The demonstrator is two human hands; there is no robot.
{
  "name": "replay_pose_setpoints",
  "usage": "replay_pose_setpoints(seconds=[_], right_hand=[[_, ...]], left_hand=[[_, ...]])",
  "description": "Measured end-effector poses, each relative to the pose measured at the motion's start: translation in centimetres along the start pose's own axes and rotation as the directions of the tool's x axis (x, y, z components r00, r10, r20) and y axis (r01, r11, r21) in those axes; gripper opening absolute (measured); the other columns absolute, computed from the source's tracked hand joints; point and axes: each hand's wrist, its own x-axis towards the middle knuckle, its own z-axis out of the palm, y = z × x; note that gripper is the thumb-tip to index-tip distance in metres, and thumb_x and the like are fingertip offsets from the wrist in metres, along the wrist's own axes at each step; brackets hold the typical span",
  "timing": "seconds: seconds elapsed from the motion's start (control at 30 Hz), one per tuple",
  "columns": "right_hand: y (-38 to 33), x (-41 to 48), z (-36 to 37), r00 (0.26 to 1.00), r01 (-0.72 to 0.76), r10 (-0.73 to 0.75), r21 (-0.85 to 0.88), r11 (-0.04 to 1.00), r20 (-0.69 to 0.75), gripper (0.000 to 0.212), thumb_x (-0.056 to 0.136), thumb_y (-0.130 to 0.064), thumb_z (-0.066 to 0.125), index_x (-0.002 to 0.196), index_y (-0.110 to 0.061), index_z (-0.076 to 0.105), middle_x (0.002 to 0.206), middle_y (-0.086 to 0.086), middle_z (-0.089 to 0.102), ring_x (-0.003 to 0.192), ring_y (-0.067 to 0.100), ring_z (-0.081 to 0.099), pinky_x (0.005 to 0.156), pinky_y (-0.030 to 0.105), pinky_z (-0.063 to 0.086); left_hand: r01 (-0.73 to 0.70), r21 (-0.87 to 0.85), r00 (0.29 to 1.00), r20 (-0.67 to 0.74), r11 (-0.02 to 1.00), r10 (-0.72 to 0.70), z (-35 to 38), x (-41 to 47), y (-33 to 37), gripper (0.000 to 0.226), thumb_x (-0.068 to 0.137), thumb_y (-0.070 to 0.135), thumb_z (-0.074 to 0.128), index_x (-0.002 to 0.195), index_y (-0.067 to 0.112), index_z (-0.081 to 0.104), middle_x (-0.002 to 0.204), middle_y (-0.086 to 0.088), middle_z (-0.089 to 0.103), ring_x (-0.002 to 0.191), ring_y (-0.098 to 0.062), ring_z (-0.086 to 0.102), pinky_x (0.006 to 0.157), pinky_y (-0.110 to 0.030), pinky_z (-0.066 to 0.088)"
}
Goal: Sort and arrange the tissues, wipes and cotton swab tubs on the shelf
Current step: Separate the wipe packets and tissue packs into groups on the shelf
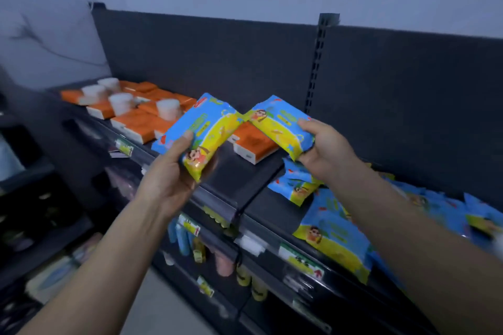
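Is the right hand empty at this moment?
No, the right hand grips the right wipes pack, while the left hand grips the left wipes pack.

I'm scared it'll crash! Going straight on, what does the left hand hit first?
The left hand, gripping a wipes pack, would probably meet the orange tissue pack first; depth is unclear.

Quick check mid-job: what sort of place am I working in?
Most likely a small shop aisle: dark metal shelving with price tags along the shelf edges, stocked with many identical wipes packs and orange tissue packs.
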Motion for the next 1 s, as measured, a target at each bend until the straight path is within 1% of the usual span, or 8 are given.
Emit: replay_pose_setpoints(seconds=[0.2,0.3,0.47,0.57,0.67,0.73,0.9,1.0], right_hand=[[2.5,5.0,5.7,0.992,-0.119,0.121,-0.056,0.991,0.03,0.031,0.09,-0.01,0.058,0.119,0.002,0.058,0.097,0.017,0.071,0.07,0.026,0.071,0.054,0.037,0.059],[2.6,8.1,7.4,0.992,-0.12,0.121,-0.02,0.993,0.045,0.023,0.09,-0.003,0.057,0.112,0.002,0.059,0.08,0.015,0.07,0.053,0.022,0.069,0.04,0.031,0.053],[2.3,13.7,9.1,0.996,-0.046,0.052,-0.08,0.996,0.075,0.014,0.087,0.005,0.054,0.095,-0.004,0.061,0.091,0.016,0.067,0.065,0.022,0.07,0.055,0.034,0.059],[2.2,16.2,9.6,0.997,0.083,-0.08,-0.231,0.969,0.023,0.023,0.081,0.01,0.058,0.099,-0.003,0.064,0.092,0.015,0.068,0.078,0.029,0.068,0.074,0.042,0.058],[2.3,18.1,9.8,0.975,0.202,-0.221,-0.408,0.89,0.002,0.03,0.08,0.003,0.065,0.107,-0.01,0.065,0.089,0.007,0.07,0.073,0.021,0.069,0.063,0.031,0.056],[2.4,19.2,9.9,0.942,0.292,-0.336,-0.491,0.821,-0.002,0.023,0.08,-0.001,0.068,0.101,-0.013,0.066,0.084,0.001,0.07,0.065,0.009,0.068,0.056,0.023,0.053],[3.9,21.8,10.3,0.846,0.355,-0.53,-0.686,0.636,-0.054,0.02,0.078,-0.001,0.07,0.092,-0.015,0.067,0.081,-0.005,0.066,0.064,0.001,0.061,0.059,0.014,0.051],[5.0,23.5,10.5,0.807,0.27,-0.586,-0.835,0.479,-0.075,0.019,0.078,-0.006,0.073,0.093,-0.018,0.068,0.088,-0.002,0.066,0.078,0.011,0.061,0.071,0.024,0.052]], left_hand=[[-0.076,0.17,0.994,-0.06,0.983,0.087,-3.9,4.8,2.9,0.034,0.09,0.026,0.053,0.065,0.019,0.075,0.067,0.008,0.071,0.053,-0.003,0.064,0.049,-0.013,0.05],[-0.118,0.203,0.993,-0.005,0.972,0.122,-4.2,7.4,4.7,0.018,0.088,0.021,0.053,0.086,0.019,0.071,0.077,0.007,0.074,0.062,-0.003,0.067,0.052,-0.016,0.051],[-0.168,0.266,0.985,0.091,0.949,0.148,-4.9,13.1,6.6,0.042,0.078,0.012,0.064,0.119,0.008,0.06,0.107,-0.006,0.071,0.087,-0.018,0.07,0.081,-0.04,0.057],[-0.143,0.276,0.988,0.098,0.95,0.12,-5.5,16.6,7.2,0.041,0.074,0.009,0.067,0.115,0.008,0.063,0.109,-0.01,0.07,0.089,-0.021,0.069,0.081,-0.042,0.057],[-0.154,0.308,0.987,0.094,0.939,0.132,-5.9,20.7,7.4,0.022,0.079,0.0,0.06,0.083,0.016,0.075,0.085,-0.001,0.075,0.073,-0.013,0.071,0.064,-0.031,0.059],[-0.166,0.338,0.986,0.087,0.926,0.145,-6.2,23.7,7.4,0.032,0.085,-0.003,0.055,0.068,0.017,0.073,0.068,0.006,0.073,0.063,-0.006,0.069,0.058,-0.024,0.058],[-0.107,0.364,0.988,0.143,0.925,0.058,-7.2,31.1,7.4,0.022,0.084,-0.004,0.057,0.071,0.01,0.068,0.055,0.008,0.067,0.052,-0.002,0.064,0.051,-0.015,0.05],[-0.036,0.388,0.985,0.168,0.921,-0.032,-8.4,35.7,7.9,0.015,0.078,-0.001,0.066,0.068,0.01,0.069,0.06,0.004,0.069,0.058,-0.011,0.066,0.061,-0.025,0.056]])
